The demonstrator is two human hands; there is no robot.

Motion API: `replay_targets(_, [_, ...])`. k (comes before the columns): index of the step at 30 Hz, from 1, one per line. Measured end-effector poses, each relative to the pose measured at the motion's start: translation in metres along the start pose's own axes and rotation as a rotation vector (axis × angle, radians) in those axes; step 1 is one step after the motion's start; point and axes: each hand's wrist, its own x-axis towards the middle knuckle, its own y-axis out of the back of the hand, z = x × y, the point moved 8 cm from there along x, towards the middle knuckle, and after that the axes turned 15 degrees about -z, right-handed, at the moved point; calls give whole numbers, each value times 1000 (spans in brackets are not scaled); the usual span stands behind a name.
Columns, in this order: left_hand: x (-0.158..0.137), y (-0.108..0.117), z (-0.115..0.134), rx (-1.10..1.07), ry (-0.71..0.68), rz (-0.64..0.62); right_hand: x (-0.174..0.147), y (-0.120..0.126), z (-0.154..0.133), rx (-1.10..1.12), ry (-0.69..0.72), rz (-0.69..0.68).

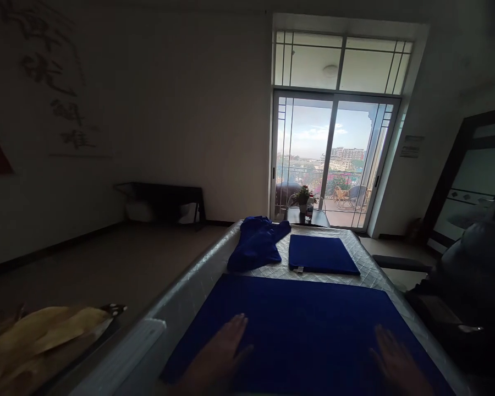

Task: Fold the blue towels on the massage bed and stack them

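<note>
The large blue cloth was spread flat on the near part of the counter, beneath both hands and reaching forward beyond the fingers. The left hand and the right hand were well apart, one toward each side, palms down with fingers outstretched and grasping nothing; blur hid whether they pressed on the fabric or hovered just above it. The right fingers were the nearer to their side edge, while the far edge ran crosswise ahead of both hands. The cloth showed more width than depth, but its near edge was out of view, so its long axis could not be told.

Past that far edge, a smaller flat blue cloth lay ahead, nearer the right fingers, its white tag facing the hands. A crumpled blue cloth lay to its left, nearer the left fingers.
</note>
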Motion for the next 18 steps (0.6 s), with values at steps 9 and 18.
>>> replay_targets(9, [71,-11,153,65,-389,-3,16,32,-205,74,300,-269])
replay_targets(18, [58,-17,42,8,-144,-14,23,5,-128,55,161,-246])
